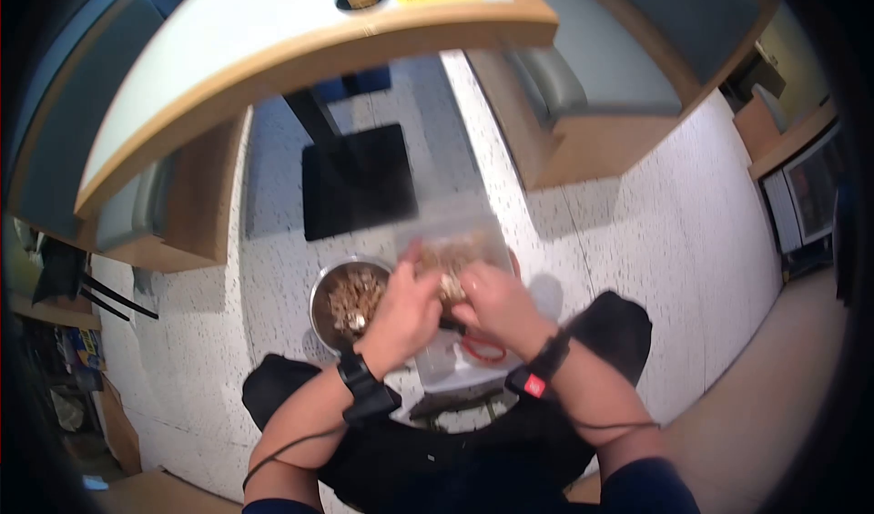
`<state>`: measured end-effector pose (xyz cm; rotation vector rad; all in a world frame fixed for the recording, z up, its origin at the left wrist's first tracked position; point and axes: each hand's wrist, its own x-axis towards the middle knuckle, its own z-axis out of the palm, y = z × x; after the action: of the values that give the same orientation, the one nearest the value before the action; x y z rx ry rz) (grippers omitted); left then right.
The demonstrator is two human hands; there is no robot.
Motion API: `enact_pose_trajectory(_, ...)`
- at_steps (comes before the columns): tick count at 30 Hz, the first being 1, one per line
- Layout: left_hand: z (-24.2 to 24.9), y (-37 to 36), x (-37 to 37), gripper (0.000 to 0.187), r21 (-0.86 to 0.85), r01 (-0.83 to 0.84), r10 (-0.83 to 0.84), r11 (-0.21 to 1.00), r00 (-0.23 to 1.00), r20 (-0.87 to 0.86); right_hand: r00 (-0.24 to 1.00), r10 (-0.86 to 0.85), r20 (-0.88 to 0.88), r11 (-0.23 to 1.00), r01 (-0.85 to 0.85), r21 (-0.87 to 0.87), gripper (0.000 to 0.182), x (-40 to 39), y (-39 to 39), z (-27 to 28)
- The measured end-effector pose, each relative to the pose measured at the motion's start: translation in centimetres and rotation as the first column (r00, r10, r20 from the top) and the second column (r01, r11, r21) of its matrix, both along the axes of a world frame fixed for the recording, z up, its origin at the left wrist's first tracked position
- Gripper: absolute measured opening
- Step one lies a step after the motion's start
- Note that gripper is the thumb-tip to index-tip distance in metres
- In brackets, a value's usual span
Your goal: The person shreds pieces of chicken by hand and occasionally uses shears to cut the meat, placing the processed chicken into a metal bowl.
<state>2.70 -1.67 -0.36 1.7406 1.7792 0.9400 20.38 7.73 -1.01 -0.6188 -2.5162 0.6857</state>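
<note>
My left hand [410,311] and my right hand [500,306] meet in front of me, fingers closed around a pale lumpy piece [450,288] whose kind I cannot make out. They are over a translucent plastic bin [441,365], which has light brown pieces [469,244] at its far end. Below my right hand, a red loop-shaped handle [484,348] lies in the bin; the rest of it is hidden. To the left of my left hand, a round metal bowl [316,306] holds brown and whitish broken pieces [353,301]. Motion blurs my fingertips.
A white table [246,22] with a wooden edge stands ahead, on a black base plate [360,182]. Padded benches flank it, with the right bench [592,86] nearer its corner. At far left, dark chair legs [118,300] stick out over the speckled floor [674,241].
</note>
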Motion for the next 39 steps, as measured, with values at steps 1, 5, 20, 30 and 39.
enact_pose_trajectory(1,0.5,0.0,0.0,0.034,0.03,0.061,-0.056,0.998,0.99,-0.129,1.0,-0.011,0.004,0.999,0.01,0.036,0.029,0.0,-0.1,0.1)
enact_pose_trajectory(5,-0.3,-0.4,0.2,0.016,-0.002,0.193,-0.189,0.981,0.957,-0.218,1.0,-0.023,-0.008,0.993,0.024,0.117,0.027,-0.1,-0.5,-0.6)
enact_pose_trajectory(20,-1.6,-0.8,0.8,0.028,-0.209,0.165,-0.203,0.964,0.964,-0.174,0.984,-0.075,-0.162,0.974,0.106,0.198,0.031,-1.7,-1.1,-1.2)
enact_pose_trajectory(30,-2.0,-0.8,2.9,0.026,-0.019,0.034,-0.035,0.999,0.996,-0.083,0.868,-0.409,-0.284,0.828,0.221,-0.515,0.041,-1.9,-1.0,-0.4)
enact_pose_trajectory(39,-0.8,-0.8,3.8,0.028,0.093,-0.036,0.032,0.995,0.998,0.046,0.788,-0.595,-0.159,0.427,0.141,-0.893,0.038,-2.7,-0.4,1.7)
